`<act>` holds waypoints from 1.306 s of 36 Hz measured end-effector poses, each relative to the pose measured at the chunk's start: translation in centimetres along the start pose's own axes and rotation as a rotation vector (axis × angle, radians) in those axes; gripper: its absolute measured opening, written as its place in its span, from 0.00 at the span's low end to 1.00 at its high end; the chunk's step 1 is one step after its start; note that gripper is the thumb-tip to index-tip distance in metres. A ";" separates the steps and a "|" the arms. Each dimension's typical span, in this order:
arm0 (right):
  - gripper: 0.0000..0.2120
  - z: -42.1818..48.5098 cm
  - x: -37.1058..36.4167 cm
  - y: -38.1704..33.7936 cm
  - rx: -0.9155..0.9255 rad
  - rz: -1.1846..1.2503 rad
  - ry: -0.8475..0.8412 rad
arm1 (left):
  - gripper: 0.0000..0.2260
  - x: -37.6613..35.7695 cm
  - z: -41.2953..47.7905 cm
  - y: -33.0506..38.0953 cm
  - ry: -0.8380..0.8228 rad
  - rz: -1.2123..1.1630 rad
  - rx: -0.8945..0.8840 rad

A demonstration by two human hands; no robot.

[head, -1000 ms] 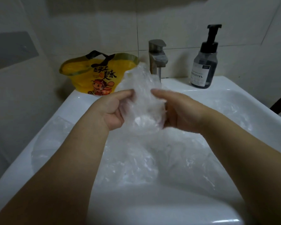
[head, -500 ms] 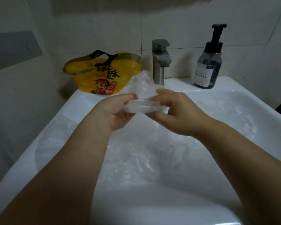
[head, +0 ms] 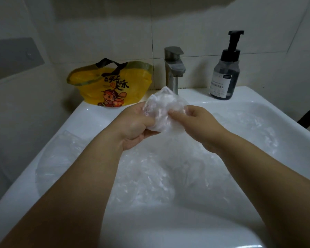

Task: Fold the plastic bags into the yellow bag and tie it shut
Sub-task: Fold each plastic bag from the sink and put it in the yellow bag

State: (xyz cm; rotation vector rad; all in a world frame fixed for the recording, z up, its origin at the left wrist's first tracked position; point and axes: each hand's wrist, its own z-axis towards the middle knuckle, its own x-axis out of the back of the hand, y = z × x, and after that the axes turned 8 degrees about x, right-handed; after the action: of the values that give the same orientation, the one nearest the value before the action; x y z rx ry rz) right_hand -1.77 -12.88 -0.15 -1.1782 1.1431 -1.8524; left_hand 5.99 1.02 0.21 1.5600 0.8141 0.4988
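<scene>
We see two hands over a white sink [head: 89, 122]; the left hand [head: 134, 126] and the right hand [head: 199, 126] hold one scrunched clear bag [head: 161, 106] between them, up above the bowl; the left grip is curled round the bottom of the bag, and the right grip pinches its side with thumb and fingers; more clear bags [head: 150, 176] lie loose in the sink under the arms; the yellow bag [head: 111, 83] sits on the back left corner of the sink, beside the tap [head: 174, 68]; a dark soap bottle [head: 225, 76] stands to the right of the tap.
</scene>
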 end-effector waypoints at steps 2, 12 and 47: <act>0.13 0.3 0.2 -0.1 -0.097 0.120 0.050 | 0.23 -0.1 -0.2 0.1 -0.032 -0.017 -0.011; 0.13 0.0 1.1 -1.0 -0.194 0.640 -0.040 | 0.18 0.3 -0.8 0.7 -0.116 -0.020 0.065; 0.05 0.4 0.8 -1.1 -0.155 0.774 -0.011 | 0.08 0.1 0.6 0.6 0.191 -0.160 -0.058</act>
State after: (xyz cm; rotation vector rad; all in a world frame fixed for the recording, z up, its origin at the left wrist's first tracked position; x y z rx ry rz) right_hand -1.79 -13.28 1.18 -0.6644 1.4858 -1.1755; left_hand 6.62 0.70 0.66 1.3949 1.0525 0.5543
